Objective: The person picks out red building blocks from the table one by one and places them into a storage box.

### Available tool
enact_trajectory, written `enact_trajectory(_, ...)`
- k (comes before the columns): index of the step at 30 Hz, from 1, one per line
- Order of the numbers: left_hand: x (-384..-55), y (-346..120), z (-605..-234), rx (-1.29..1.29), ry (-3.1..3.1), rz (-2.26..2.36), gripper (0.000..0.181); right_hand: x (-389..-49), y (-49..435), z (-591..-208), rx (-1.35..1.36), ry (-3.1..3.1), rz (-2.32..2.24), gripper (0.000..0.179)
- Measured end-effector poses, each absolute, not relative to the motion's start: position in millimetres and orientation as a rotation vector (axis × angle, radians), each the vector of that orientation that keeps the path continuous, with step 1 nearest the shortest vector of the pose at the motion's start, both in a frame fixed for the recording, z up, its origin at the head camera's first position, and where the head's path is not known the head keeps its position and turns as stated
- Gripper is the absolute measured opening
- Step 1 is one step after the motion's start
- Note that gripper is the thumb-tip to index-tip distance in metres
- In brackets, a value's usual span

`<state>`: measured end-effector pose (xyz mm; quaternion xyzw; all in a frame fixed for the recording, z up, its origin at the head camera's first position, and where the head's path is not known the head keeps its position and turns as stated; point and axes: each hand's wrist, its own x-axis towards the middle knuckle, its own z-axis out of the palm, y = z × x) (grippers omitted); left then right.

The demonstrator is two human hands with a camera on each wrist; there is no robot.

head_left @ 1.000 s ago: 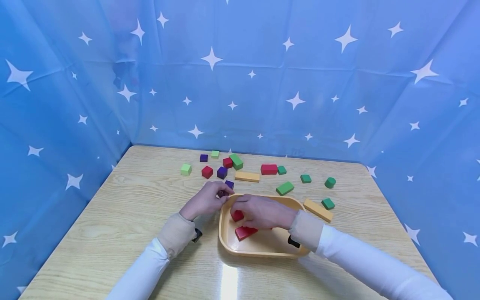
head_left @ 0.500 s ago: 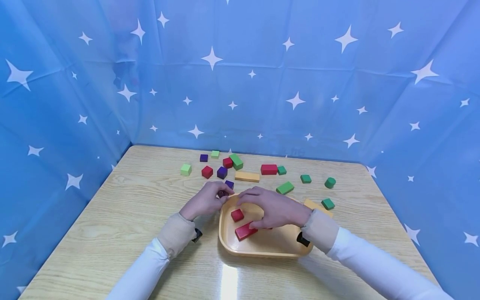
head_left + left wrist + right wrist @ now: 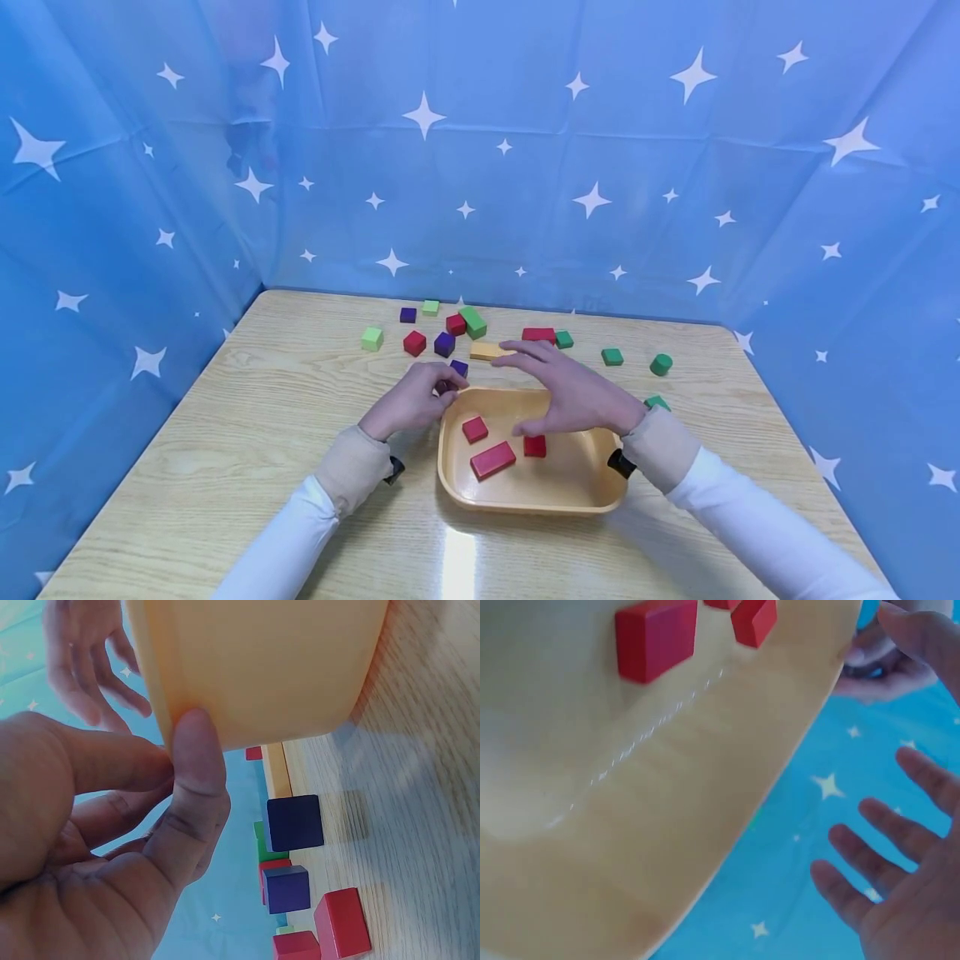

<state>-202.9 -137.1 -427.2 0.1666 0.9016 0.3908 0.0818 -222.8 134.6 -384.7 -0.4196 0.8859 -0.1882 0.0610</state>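
A yellow-orange plastic basin (image 3: 570,487) stands on the wooden table before the person. Inside it lie three red blocks: a long one (image 3: 492,461), a small one (image 3: 475,429) and another (image 3: 535,447) partly beneath the right hand. The left hand (image 3: 408,400) pinches the basin's far left rim between thumb and fingers, which shows closely in the left wrist view, against the basin's outer wall (image 3: 277,667). Over the basin's far right side hovers the right hand (image 3: 573,392), fingers spread and nothing in it. The right wrist view shows its loosely extended fingers (image 3: 859,862).
Behind the basin, blocks are scattered: a light green cube (image 3: 372,339), a red cube (image 3: 414,343), a purple cube (image 3: 445,345), a green block (image 3: 472,323), a yellow plank (image 3: 486,351), a green cylinder (image 3: 662,364). A blue star-patterned curtain (image 3: 487,167) encloses the table.
The right hand has left the small red block at the basin's left, opened, and moved right and away toward the far rim. The left hand stays at the rim.
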Motion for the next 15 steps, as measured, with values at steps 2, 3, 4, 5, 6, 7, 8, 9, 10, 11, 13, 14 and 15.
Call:
enact_trajectory(2, -203, -137, -427, 0.495, 2.694, 1.168, 0.020, -229, 138, -385, -1.269, 2.715, -0.569, 0.091)
enact_trajectory(3, -203, -137, -427, 0.493, 2.694, 1.167, 0.020, -232, 140, -385, -1.267, 2.728, -0.574, 0.091)
enact_trajectory(4, -203, -137, -427, 0.491, 2.694, 1.169, 0.020, -235, 142, -386, -1.261, 2.741, -0.577, 0.092)
enact_trajectory(5, -203, -137, -427, 0.491, 2.694, 1.169, 0.020, -238, 143, -386, -1.248, 2.752, -0.585, 0.093)
enact_trajectory(6, -203, -137, -427, 0.492, 2.695, 1.170, 0.020, -242, 145, -387, -1.236, 2.763, -0.589, 0.093)
enact_trajectory(7, -203, -137, -427, 0.496, 2.697, 1.173, 0.020, -245, 146, -387, -1.223, 2.778, -0.583, 0.094)
enact_trajectory(8, -202, -137, -427, 0.499, 2.701, 1.174, 0.019, -248, 147, -387, -1.206, 2.791, -0.581, 0.095)
enact_trajectory(9, -202, -137, -428, 0.502, 2.702, 1.176, 0.019, -252, 148, -388, -1.181, 2.801, -0.582, 0.096)
enact_trajectory(10, -202, -137, -428, 0.508, 2.703, 1.179, 0.019, -255, 150, -388, -1.155, 2.812, -0.578, 0.097)
enact_trajectory(11, -202, -137, -428, 0.511, 2.703, 1.182, 0.019, -259, 150, -389, -1.133, 2.820, -0.576, 0.098)
enact_trajectory(13, -202, -137, -428, 0.518, 2.705, 1.188, 0.019, -266, 152, -390, -1.093, 2.829, -0.571, 0.099)
enact_trajectory(14, -201, -137, -427, 0.520, 2.705, 1.190, 0.019, -270, 153, -391, -1.068, 2.828, -0.571, 0.099)
enact_trajectory(15, -201, -137, -427, 0.522, 2.704, 1.191, 0.019, -273, 154, -392, -1.043, 2.825, -0.572, 0.100)
